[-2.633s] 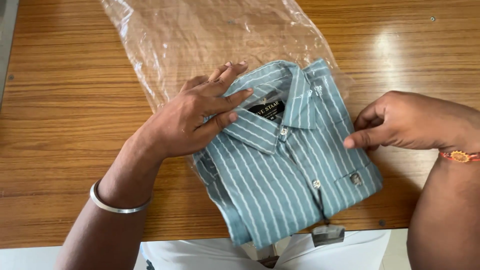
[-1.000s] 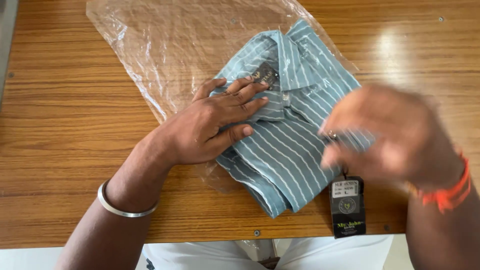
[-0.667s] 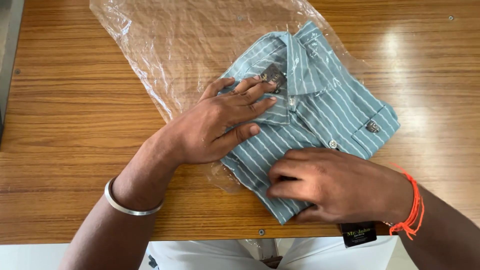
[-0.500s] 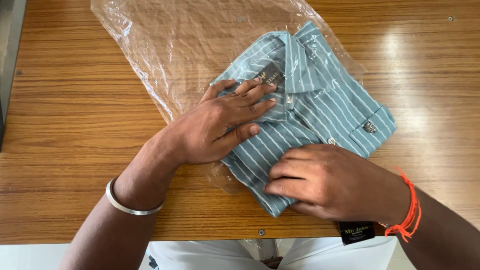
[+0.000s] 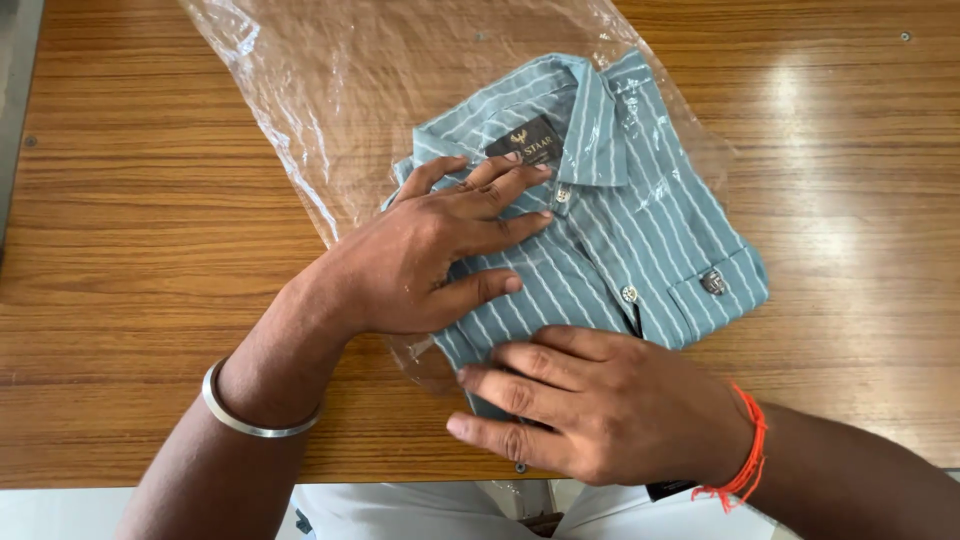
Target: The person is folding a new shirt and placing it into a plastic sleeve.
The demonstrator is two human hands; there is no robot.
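Item 1: folded shirt (image 5: 640,230), pale blue-grey with thin white stripes, lying on the wooden table (image 5: 130,230) near its front edge. Collar points to about 12 o'clock, hem end to about 6 o'clock. A dark neck label (image 5: 524,142) sits inside the collar; a small metal emblem (image 5: 712,282) is fixed on the chest pocket at about 4 o'clock from the collar. 2 buttons show down the placket.

Item 2: clear plastic bag (image 5: 330,90), crinkled, spread flat under and around the shirt's upper half, its bulk reaching toward 11 o'clock of the shirt.

Item 3: left hand (image 5: 420,255), palm down, fingers spread apart and laid flat across the shirt just below the collar, fingertips pointing to about 2 o'clock. It presses and grips nothing. A plain metal bangle (image 5: 245,415) circles the wrist.

Item 4: right hand (image 5: 590,405), palm down on the shirt's hem end at 6 o'clock, fingers loosely apart and pointing to about 9 o'clock, resting on the cloth without clasping it. An orange thread (image 5: 745,455) is tied at the wrist.

The 2 hands lie near each other, not touching.
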